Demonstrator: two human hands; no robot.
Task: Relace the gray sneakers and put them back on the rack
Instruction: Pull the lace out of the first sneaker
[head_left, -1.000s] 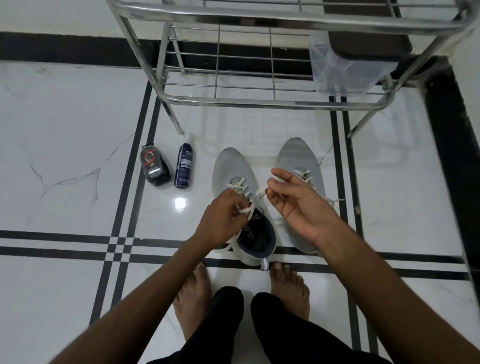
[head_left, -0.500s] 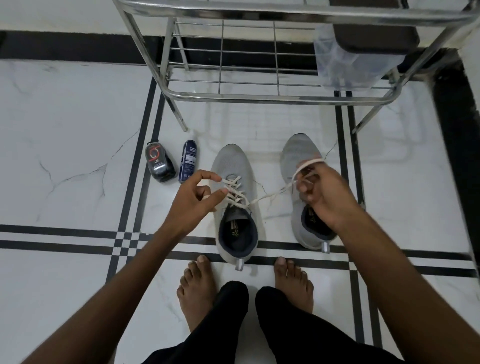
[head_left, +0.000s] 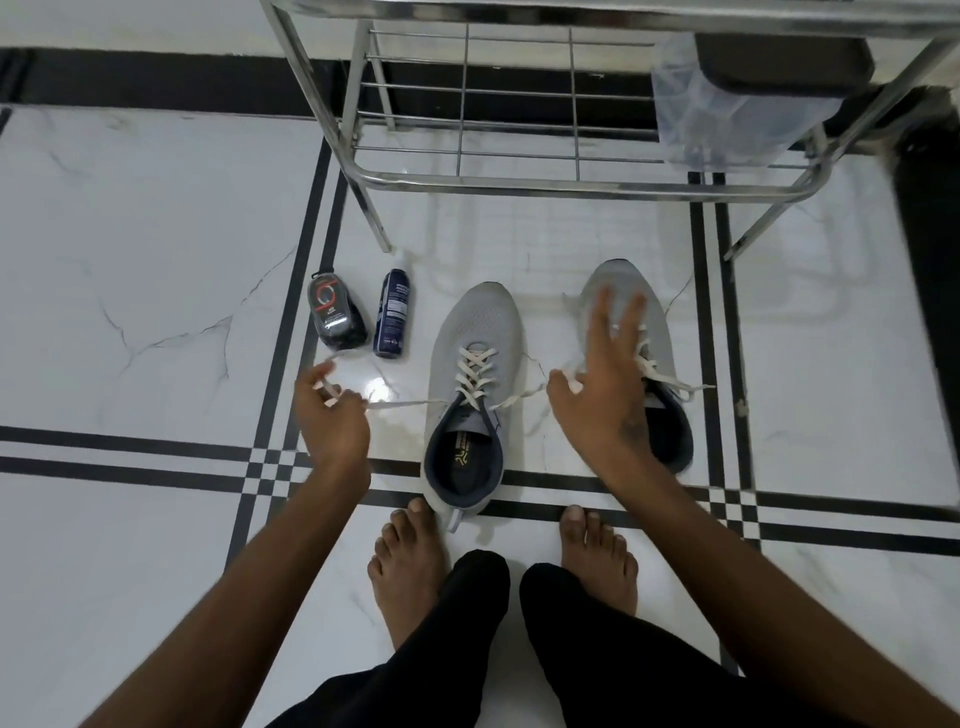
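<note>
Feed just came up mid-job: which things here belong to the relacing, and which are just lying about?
Job: left sneaker, its lace pinched by the left hand; right sneaker under the right hand; rack.

Lying about: black pouch, blue spray can, plastic bag.

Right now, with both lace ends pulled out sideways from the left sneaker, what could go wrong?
1. The left hand pinches the lace end near its tip, so it may slip free.
2. The right hand has spread fingers; its lace end looks barely held.
3. The right sneaker has loose laces that the right hand could snag.

Gray sneakers (head_left: 480, 332), white laces (head_left: 474, 375); white marble floor (head_left: 156, 260), black stripes.
</note>
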